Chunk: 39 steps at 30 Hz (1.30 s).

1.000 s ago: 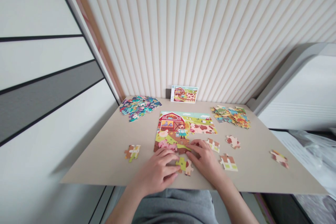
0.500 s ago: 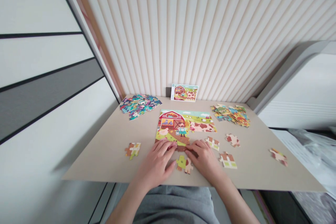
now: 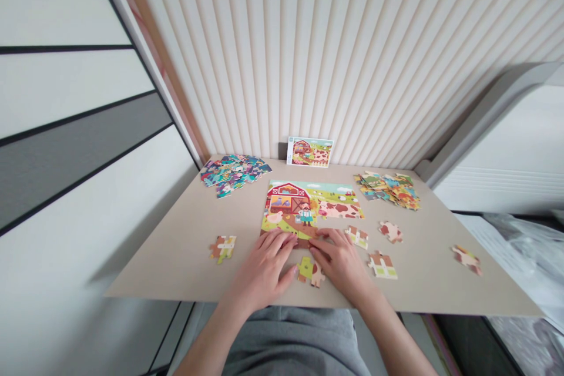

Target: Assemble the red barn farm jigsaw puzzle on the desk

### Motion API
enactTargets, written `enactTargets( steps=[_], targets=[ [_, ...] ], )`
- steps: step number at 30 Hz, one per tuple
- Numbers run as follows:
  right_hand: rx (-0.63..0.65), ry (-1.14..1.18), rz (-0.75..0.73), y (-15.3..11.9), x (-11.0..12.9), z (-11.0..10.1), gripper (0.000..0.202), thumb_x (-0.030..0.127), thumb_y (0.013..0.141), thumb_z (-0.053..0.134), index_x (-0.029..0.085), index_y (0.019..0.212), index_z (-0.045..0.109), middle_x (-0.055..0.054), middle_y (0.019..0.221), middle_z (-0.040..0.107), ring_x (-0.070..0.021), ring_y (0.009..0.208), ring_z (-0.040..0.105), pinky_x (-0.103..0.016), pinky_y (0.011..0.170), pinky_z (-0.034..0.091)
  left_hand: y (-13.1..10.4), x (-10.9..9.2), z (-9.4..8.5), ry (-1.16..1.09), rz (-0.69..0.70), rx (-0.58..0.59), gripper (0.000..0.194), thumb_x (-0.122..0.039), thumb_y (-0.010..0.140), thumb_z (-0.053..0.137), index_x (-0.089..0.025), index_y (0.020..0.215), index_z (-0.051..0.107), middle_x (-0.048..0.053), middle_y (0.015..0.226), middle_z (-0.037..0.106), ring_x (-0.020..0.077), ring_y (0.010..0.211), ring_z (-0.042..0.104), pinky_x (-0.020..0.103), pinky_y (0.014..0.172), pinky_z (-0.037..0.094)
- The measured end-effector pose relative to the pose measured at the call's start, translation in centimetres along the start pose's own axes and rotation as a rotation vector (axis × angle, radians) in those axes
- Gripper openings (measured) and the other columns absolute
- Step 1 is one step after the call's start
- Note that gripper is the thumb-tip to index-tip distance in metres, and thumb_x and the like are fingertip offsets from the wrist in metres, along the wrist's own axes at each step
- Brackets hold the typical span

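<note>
A partly joined farm puzzle (image 3: 288, 205) lies mid-table, with a red barn on its left and a spotted cow at its right. My left hand (image 3: 268, 264) rests on the puzzle's lower left edge, palm down, fingers laid flat. At the lower right edge, my right hand (image 3: 340, 259) touches the puzzle with its fingertips, fingers spread. Between the hands lie a green piece (image 3: 305, 269) and a brown-spotted piece (image 3: 317, 275). Just right of my right hand are a fence piece (image 3: 358, 237) and a brown and green piece (image 3: 383, 265).
A picture card (image 3: 309, 152) leans upright at the table's back. Purple-blue pieces (image 3: 235, 174) are heaped back left, yellow-orange ones (image 3: 390, 190) back right. Single pieces lie at left (image 3: 223, 248), right (image 3: 390, 232) and far right (image 3: 467, 259). The table's front edge (image 3: 176, 298) is near my body.
The view has shifted slightly. My right hand's fingers have moved a little at the puzzle's lower edge, and my left hand stays nearly where it was.
</note>
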State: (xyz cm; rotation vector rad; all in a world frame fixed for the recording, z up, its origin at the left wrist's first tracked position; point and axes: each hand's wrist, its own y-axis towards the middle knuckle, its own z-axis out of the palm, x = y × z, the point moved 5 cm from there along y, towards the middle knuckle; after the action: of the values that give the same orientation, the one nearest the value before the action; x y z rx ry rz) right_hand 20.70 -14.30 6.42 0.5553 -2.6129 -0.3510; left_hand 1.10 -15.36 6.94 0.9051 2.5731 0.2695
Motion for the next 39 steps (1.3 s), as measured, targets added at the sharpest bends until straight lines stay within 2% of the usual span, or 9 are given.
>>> enactTargets(
  steps=[11,17,22,26,31,34,37,39],
  targets=[
    [0.001,-0.011,-0.025,-0.1,-0.1,0.3,0.023,0.027,0.100,0.058,0.033,0.113,0.076,-0.008,0.127,0.063,-0.0282,0.115,0.059,-0.048,0.101,0.047,0.1,0.0,-0.1,-0.017,-0.004,-0.018,0.052,-0.030,0.094,0.059,-0.022,0.145,0.051,0.011,0.139,0.057,0.0310,0.133,0.049,0.052,0.117,0.041],
    [0.010,-0.015,-0.046,-0.1,0.1,0.1,0.023,0.024,0.100,0.057,0.032,0.113,0.075,-0.008,0.127,0.063,-0.0281,0.117,0.058,-0.048,0.102,0.045,0.0,-0.1,-0.3,-0.023,0.010,-0.067,0.052,-0.024,0.093,0.057,-0.024,0.145,0.052,0.010,0.136,0.059,0.0299,0.131,0.051,0.052,0.115,0.044],
    [0.009,-0.009,-0.059,0.0,0.5,-0.3,0.024,0.022,0.101,0.055,0.030,0.113,0.074,-0.007,0.130,0.063,-0.0281,0.121,0.057,-0.048,0.103,0.043,0.1,-0.1,-0.2,-0.014,0.007,-0.047,0.051,-0.025,0.094,0.057,-0.023,0.145,0.052,0.010,0.138,0.058,0.0299,0.132,0.050,0.052,0.117,0.043],
    [0.017,0.028,-0.062,0.1,0.6,-0.5,0.024,0.022,0.103,0.052,0.029,0.112,0.073,-0.007,0.122,0.065,-0.0267,0.115,0.059,-0.047,0.102,0.044,0.0,-0.1,-0.1,-0.014,0.015,-0.031,0.053,-0.026,0.096,0.055,-0.023,0.148,0.049,0.010,0.140,0.057,0.0304,0.133,0.049,0.052,0.117,0.042],
    [-0.093,0.105,0.042,-1.0,0.0,-1.5,0.026,0.026,0.103,0.050,0.028,0.118,0.071,-0.009,0.117,0.066,-0.0264,0.109,0.061,-0.044,0.098,0.048,-0.2,0.1,0.0,-0.016,0.003,-0.006,0.055,-0.024,0.096,0.055,-0.024,0.150,0.047,0.010,0.144,0.054,0.0304,0.138,0.045,0.052,0.118,0.041],
    [-0.032,0.120,0.060,-2.7,0.6,-1.6,0.024,0.033,0.100,0.060,0.030,0.121,0.070,-0.009,0.119,0.066,-0.0281,0.111,0.061,-0.044,0.097,0.050,-0.4,0.2,-0.1,-0.034,-0.002,-0.014,0.051,-0.022,0.096,0.054,-0.026,0.147,0.051,0.009,0.144,0.054,0.0295,0.139,0.045,0.052,0.119,0.041],
    [0.086,0.082,0.033,-4.1,1.5,-1.3,0.050,0.039,0.090,0.075,0.031,0.137,0.062,-0.009,0.131,0.062,-0.0317,0.121,0.056,-0.047,0.102,0.048,-0.5,0.2,-0.2,-0.057,-0.005,-0.037,0.050,-0.020,0.097,0.054,-0.028,0.146,0.052,0.008,0.141,0.056,0.0291,0.138,0.046,0.052,0.118,0.042],
    [0.117,0.070,0.023,-4.5,1.6,-1.2,0.057,0.037,0.087,0.079,0.031,0.140,0.059,-0.009,0.133,0.062,-0.0321,0.122,0.055,-0.048,0.103,0.048,-0.5,0.3,-0.2,-0.065,-0.008,-0.048,0.050,-0.020,0.097,0.054,-0.029,0.146,0.052,0.007,0.141,0.057,0.0292,0.138,0.047,0.053,0.117,0.044]
  ],
)
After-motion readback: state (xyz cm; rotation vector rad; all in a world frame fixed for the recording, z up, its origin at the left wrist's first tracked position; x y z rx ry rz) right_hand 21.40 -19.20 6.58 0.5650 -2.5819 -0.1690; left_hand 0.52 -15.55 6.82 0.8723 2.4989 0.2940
